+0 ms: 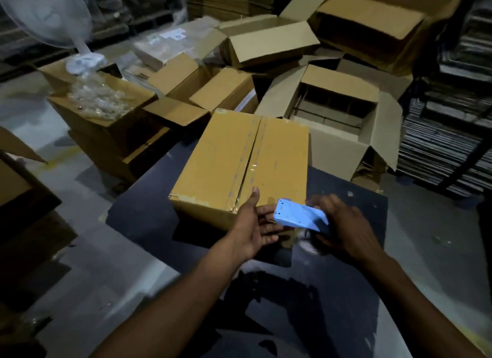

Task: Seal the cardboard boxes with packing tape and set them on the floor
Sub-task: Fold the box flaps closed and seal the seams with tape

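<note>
Brown cardboard fills the head view: a closed cardboard box (pixel 239 166) is sitting in the centre of the frame on a dark table (pixel 149 219), with clear packing tape (pixel 249 160) running along its top seam and down over the near edge. Just below the box, the left hand (pixel 253 230) is lying open, palm up, its thumb touching the taped near corner and its fingers reaching under a light blue tape dispenser (pixel 299 216). The right hand (pixel 343 232), blurred, is gripping the dispenser from the right, at the lower centre of the frame. Open cardboard boxes (pixel 335 110) are crowding the upper half of the frame behind the table. At the upper left, one box (pixel 106 110) is holding crumpled clear plastic, with a pale fan (pixel 45 14) above it.
</note>
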